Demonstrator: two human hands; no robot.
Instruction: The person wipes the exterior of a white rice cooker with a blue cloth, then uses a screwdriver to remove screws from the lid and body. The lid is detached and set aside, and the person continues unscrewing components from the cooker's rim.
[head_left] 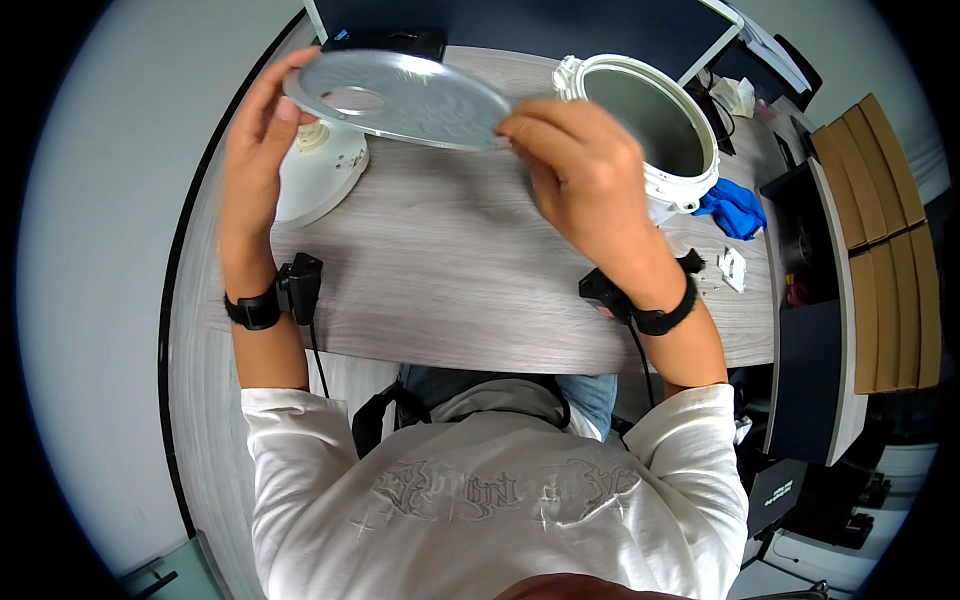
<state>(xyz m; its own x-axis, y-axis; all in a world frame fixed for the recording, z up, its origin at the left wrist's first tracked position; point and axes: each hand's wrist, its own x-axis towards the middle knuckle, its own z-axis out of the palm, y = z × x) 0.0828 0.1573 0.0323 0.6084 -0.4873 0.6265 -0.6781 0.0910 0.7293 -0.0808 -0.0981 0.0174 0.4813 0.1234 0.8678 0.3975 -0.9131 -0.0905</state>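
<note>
Both my hands hold round metal plate (400, 97) above far side of grey table (450, 290). My left hand (255, 130) pinches plate's left rim, fingers clamped; my right hand (580, 170) grips right rim. White lid (320, 175) below left; open white cooker pot (650, 120) far right, blue cloth (733, 207) beside it.

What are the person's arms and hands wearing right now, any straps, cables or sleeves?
Both hands are bare. The left hand and right hand each have a black wrist strap carrying a small black box with a thin black cable trailing off. White sleeves are pushed up above the elbows.
</note>
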